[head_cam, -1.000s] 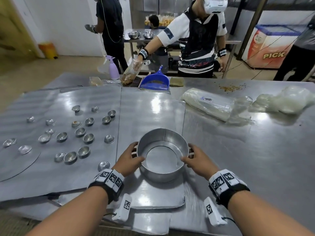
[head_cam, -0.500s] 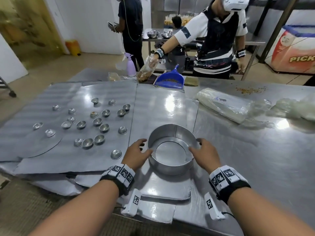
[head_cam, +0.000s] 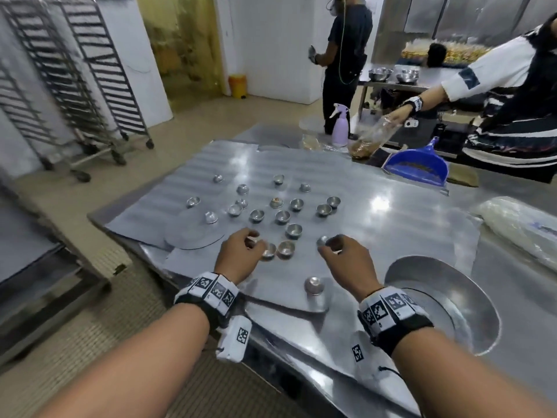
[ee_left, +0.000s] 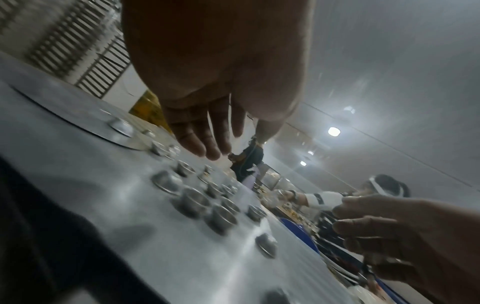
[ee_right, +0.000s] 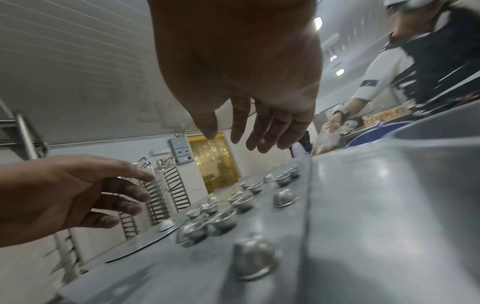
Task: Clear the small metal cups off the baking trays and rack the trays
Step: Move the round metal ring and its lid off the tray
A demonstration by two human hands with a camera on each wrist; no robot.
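Several small metal cups (head_cam: 285,248) lie scattered on flat baking trays (head_cam: 391,233) on the steel table, some upright and some upside down. My left hand (head_cam: 253,241) hovers over the nearest cups with loose fingers (ee_left: 205,142) and holds nothing. My right hand (head_cam: 330,245) hangs just above an upturned cup (head_cam: 323,241), and its fingers (ee_right: 254,133) are also relaxed and empty. Another upturned cup (head_cam: 314,285) sits between my wrists. In the right wrist view that cup (ee_right: 253,257) is close below the palm.
A round cake tin (head_cam: 482,312) stands to the right of my right hand. A flat metal disc (head_cam: 193,233) lies on the trays at left. Wheeled tray racks (head_cam: 99,86) stand on the floor at far left. A blue dustpan (head_cam: 417,168), a spray bottle (head_cam: 340,125) and other people are across the table.
Both hands let go of the round tin and moved left over the cups. My view swung left, bringing the racks into sight.
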